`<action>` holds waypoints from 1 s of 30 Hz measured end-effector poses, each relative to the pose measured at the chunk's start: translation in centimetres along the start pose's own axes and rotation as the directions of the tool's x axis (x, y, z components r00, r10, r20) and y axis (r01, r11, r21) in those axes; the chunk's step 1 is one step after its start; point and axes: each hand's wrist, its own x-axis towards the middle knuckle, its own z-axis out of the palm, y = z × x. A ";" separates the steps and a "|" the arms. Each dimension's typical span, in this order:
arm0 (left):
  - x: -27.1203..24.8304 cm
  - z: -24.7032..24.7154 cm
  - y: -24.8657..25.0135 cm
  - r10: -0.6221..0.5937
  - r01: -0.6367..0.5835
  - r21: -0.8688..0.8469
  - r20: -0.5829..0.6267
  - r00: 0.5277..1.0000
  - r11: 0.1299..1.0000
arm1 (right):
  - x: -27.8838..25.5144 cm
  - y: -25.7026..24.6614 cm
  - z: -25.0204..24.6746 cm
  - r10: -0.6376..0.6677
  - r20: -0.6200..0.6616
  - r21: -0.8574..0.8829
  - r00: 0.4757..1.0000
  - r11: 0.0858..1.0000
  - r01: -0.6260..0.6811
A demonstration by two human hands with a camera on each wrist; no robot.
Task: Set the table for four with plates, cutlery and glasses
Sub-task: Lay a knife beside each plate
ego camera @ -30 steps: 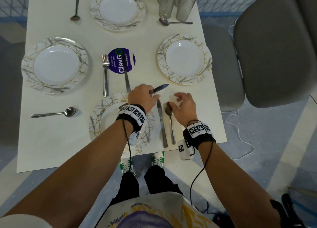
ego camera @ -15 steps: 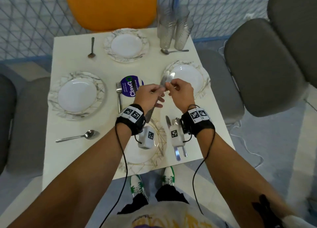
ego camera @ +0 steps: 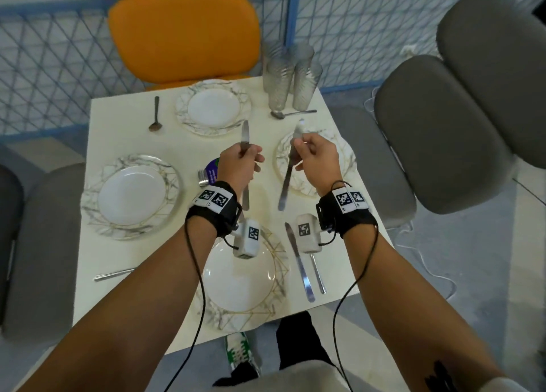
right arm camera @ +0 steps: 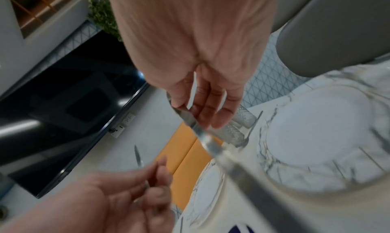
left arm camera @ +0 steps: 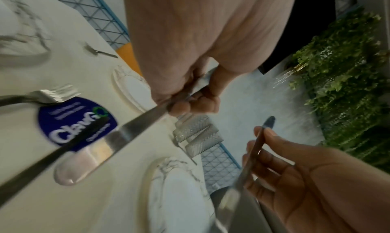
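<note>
Above the middle of the white table [ego camera: 118, 297], each hand holds a steel table knife, blade pointing away from me. My left hand [ego camera: 245, 155] grips one knife [ego camera: 245, 134] by its middle; in the left wrist view that knife [left arm camera: 137, 121] runs from the curled fingers toward the camera. My right hand [ego camera: 301, 152] pinches the other knife [ego camera: 285, 185] over the right plate [ego camera: 344, 158]; in the right wrist view this knife [right arm camera: 211, 146] crosses under the fingers. Marbled plates lie at the far [ego camera: 212, 106], left [ego camera: 131, 196] and near [ego camera: 239, 273] places.
Several ribbed glasses [ego camera: 291, 78] stand at the far right corner with a spoon [ego camera: 292, 114] in front. Another spoon [ego camera: 155, 117] lies far left. A knife [ego camera: 298, 261] and spoon [ego camera: 317, 270] lie right of the near plate. Forks [ego camera: 204, 177] and a purple disc [ego camera: 214, 170] sit mid-table. Chairs surround it.
Both hands rose from the near place setting, met over the table's middle, then drew apart. Each now holds its own knife upright.
</note>
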 end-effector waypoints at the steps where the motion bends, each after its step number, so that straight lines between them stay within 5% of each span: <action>1: 0.6 0.5 0.7 0.006 -0.006 -0.011 -0.001 1.000 1.000 | 0.9 -0.1 -0.4 -0.019 0.027 -0.017 0.999 1.000 0.020; 9: 6.2 6.5 5.4 0.020 -0.016 -0.074 0.052 0.998 0.997 | 9.3 -0.2 -3.5 -0.065 0.280 -0.187 0.958 0.975 0.121; 16: 12.6 8.7 5.4 -0.109 0.083 -0.172 -0.151 0.983 0.982 | 16.9 3.4 -7.9 0.063 0.408 -0.362 0.911 0.927 0.098; 25: 17.6 11.0 2.8 -0.269 0.233 -0.199 -0.179 0.946 0.952 | 25.6 8.6 -9.8 0.086 0.310 -0.357 0.947 0.934 0.032; 30: 20.2 11.3 1.0 -0.337 0.346 0.025 -0.164 0.927 0.938 | 28.7 11.2 -8.8 0.190 0.197 -0.376 0.962 0.921 -0.105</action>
